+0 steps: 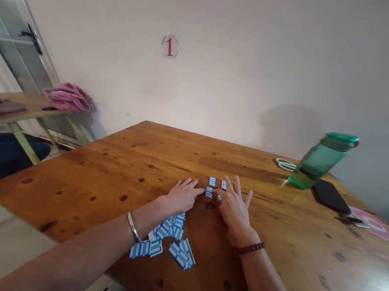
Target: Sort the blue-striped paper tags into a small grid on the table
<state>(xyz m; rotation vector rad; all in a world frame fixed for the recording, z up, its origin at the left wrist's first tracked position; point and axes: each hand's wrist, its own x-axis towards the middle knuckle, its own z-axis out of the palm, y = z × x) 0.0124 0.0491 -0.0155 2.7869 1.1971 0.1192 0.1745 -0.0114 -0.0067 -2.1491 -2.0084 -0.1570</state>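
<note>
Fingers of both hands are extended and spread, neither hand clenched. The left hand (182,196), palm down, reaches one digit to the left edge of a small group of blue-and-white rectangular paper cards (209,193); a digit of the right hand (235,211) lies at its right edge, exact contact there being indistinct. Just beyond lies a second such card group (212,182); two more, partly hidden, lie beside and beneath the right fingers. A silver metal bangle (133,227) encircles the left wrist, a dark red beaded bracelet (252,248) the right. Nearer the body, loose overlapping blue-bordered white cards (168,230) spread beside the left forearm. All rest on a brown, knotted wooden table (177,143). Farther right stand a translucent green bottle (323,161), a looped white cable (285,165) and a flat black rectangular object (331,196).
</note>
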